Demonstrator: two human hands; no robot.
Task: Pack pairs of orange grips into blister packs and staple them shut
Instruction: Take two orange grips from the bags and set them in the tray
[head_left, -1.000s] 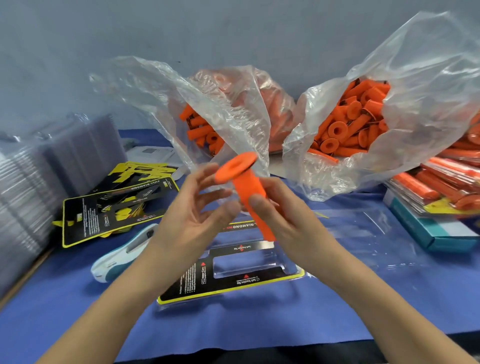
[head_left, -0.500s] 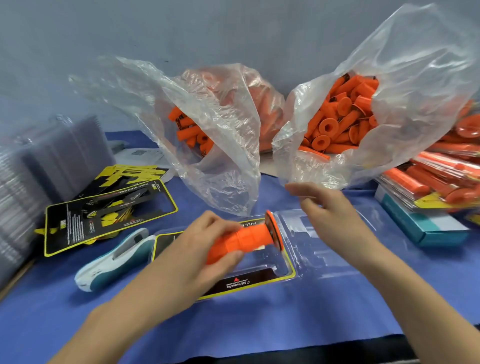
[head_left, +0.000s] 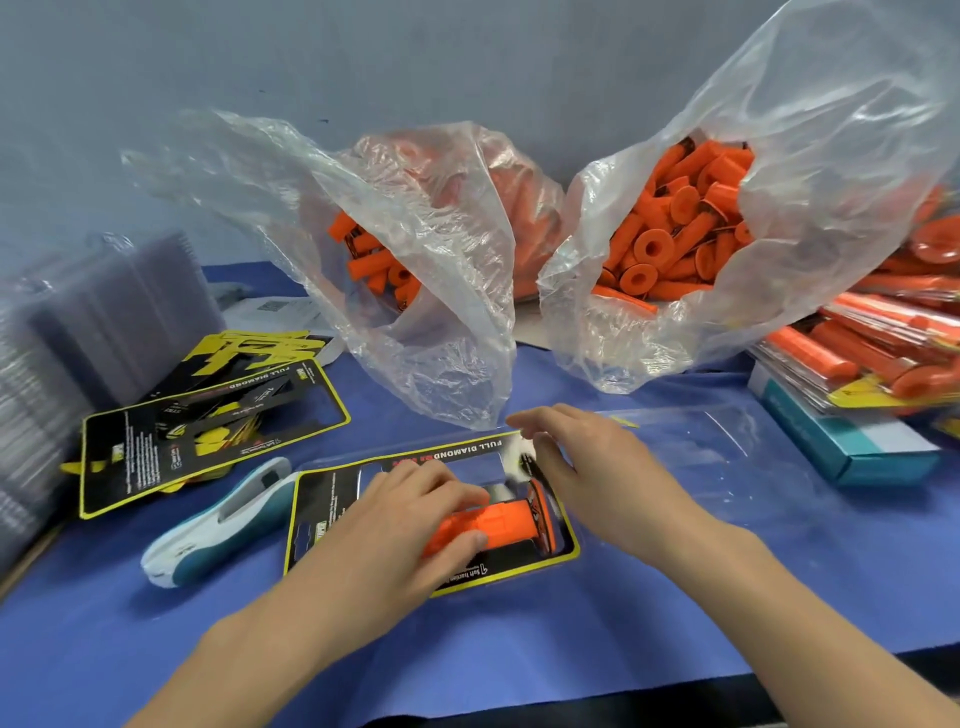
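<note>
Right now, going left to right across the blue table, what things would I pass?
Stack of clear packs → stapler → left hand holding the orange grip in the blister pack → right hand → teal box.

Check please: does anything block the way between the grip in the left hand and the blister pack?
Nothing visible does. The left hand holds the grip down in the pack. The clear lid lies open to the right, and the right hand is beside the grip's flange, not under it.
</note>
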